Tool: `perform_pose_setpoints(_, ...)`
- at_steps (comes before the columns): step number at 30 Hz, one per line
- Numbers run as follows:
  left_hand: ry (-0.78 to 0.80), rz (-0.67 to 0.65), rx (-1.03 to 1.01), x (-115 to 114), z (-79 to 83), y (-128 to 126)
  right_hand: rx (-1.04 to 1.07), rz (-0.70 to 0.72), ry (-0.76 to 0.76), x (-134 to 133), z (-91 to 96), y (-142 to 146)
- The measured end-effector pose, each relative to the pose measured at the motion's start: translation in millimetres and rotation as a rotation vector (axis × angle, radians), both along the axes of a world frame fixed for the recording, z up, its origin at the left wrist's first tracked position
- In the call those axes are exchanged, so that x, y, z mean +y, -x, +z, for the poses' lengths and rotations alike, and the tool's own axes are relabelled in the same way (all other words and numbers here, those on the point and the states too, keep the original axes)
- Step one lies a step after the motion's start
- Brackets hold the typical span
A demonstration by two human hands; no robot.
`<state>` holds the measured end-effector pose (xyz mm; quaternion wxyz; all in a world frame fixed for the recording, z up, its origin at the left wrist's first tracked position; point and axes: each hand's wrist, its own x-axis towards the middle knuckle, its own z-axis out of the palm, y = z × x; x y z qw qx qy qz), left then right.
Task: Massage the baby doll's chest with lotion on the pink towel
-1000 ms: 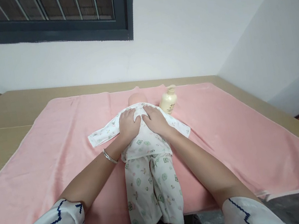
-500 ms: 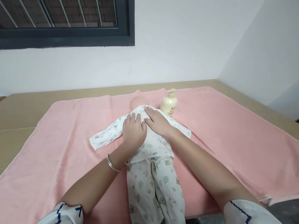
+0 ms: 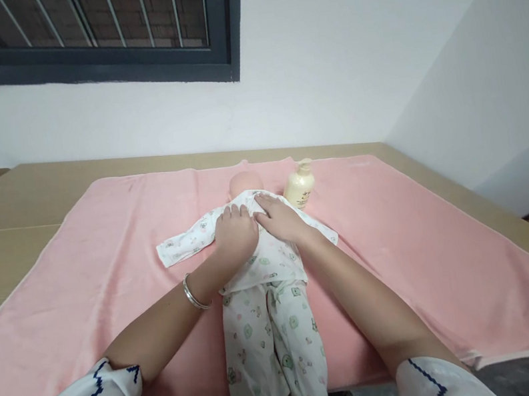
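Note:
A baby doll (image 3: 244, 184) lies stretched out, its bald head away from me and its feet at the near edge. It wears a white patterned shirt (image 3: 275, 260) and matching trousers (image 3: 296, 341). On the left of the upper back, my left hand (image 3: 236, 235) presses down with its fingers curled into the shirt; the fingertips are hidden. My right hand (image 3: 278, 217) rests flat on the right of the upper back, fingers stretched toward the collar. The two thumbs nearly meet. The doll's face is not visible.
A cream pump bottle (image 3: 299, 185) stands just right of the doll's shoulder. Beneath everything a pink cloth (image 3: 406, 255) covers much of the wooden table (image 3: 1, 201). Behind the table rise a white wall (image 3: 314, 68) and a dark-framed barred window (image 3: 222, 63).
The fingers of my left hand have curled in, where they were straighter before. My right hand stays in nearly the same place. The doll's legs appear slightly lower in the view.

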<state>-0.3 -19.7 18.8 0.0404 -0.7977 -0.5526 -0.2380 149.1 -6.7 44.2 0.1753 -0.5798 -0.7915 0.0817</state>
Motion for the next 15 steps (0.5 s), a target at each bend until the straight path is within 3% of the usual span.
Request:
perform_pose_setpoints(3,-0.019,-0.035,-0.006,-3.6,0.1,-1.9,0.018,-0.004,-0.017,5.5,-3.1,-2.8)
perform_pose_setpoints(8,0.122,-0.078,-0.124,18.8,6.4,12.3,-0.116,-0.103,-0.071,-16.9,5.2,20.1)
perform_pose_setpoints(12,0.06,-0.023,-0.163,31.5,-6.0,14.4,-0.23,-0.171,-0.134,-35.8,8.3,37.8)
perform_pose_setpoints(15,0.0,0.001,-0.21,32.2,-17.1,11.4,-0.171,-0.188,-0.136,-31.8,4.2,36.0)
